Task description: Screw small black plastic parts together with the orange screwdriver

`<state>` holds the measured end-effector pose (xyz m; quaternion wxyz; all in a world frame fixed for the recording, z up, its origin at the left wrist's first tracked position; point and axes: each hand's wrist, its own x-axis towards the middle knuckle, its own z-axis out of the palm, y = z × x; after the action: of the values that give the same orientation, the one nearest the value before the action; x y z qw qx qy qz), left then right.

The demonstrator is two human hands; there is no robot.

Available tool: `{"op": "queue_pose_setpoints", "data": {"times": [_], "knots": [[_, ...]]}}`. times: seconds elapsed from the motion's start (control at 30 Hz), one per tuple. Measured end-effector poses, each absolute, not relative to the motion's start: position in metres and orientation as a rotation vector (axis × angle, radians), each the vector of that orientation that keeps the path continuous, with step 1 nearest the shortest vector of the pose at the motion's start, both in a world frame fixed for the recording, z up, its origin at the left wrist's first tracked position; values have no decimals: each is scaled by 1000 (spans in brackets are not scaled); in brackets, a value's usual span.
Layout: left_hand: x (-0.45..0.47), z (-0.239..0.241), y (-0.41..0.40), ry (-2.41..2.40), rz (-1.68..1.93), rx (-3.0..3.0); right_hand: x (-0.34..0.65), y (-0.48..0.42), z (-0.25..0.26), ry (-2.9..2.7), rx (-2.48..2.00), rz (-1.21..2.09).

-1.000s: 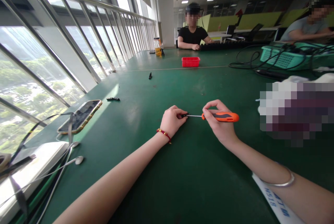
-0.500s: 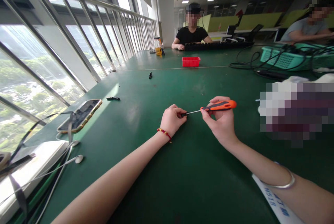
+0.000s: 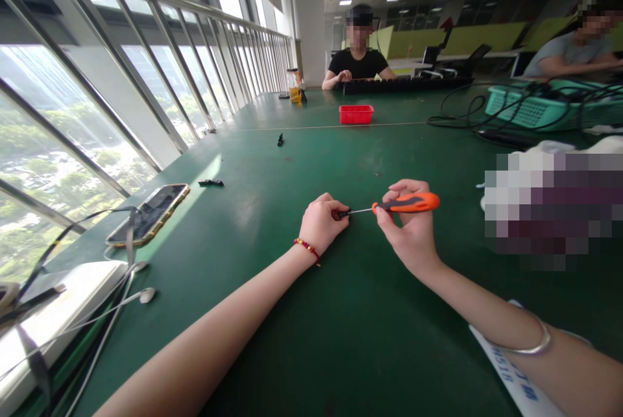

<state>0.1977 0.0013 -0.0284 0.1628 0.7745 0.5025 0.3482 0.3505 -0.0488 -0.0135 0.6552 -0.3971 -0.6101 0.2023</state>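
In the middle of the view, my left hand [image 3: 323,218] rests on the green table, its fingers closed round a small black part [image 3: 344,213]. Most of that part is hidden by the fingers. My right hand [image 3: 411,230] pinches an orange and grey screwdriver [image 3: 413,202] near the front of its handle. The screwdriver lies nearly level, and its thin metal shaft points left, its tip at the black part. Two more small black pieces lie farther off: one long piece [image 3: 211,183] to the left and one short piece [image 3: 280,139] beyond my hands.
A red bin [image 3: 356,115] stands ahead on the table [image 3: 272,300]. To the left lie a phone [image 3: 148,214] and earphones [image 3: 146,296]. A teal basket [image 3: 525,109] with black cables is at the right. A co-worker [image 3: 359,60] sits across, behind a long black object [image 3: 409,85].
The screwdriver handle has turned in my right hand and tipped slightly, its rear end a little lower. My left hand stays put. The co-worker across has raised a hand.
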Motion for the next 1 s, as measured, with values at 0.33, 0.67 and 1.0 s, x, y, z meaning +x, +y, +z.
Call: {"op": "queue_pose_setpoints", "data": {"times": [0.33,0.67,1.0], "knots": [[198,-29,2,1434,987,2213,352,-48,-14,-1393,-940,504],[198,-29,1,1432,975,2221,353,-53,-9,-1484,-1085,504],[198,-29,2,1429,986,2199,354,-45,-18,-1424,-938,431]]}}
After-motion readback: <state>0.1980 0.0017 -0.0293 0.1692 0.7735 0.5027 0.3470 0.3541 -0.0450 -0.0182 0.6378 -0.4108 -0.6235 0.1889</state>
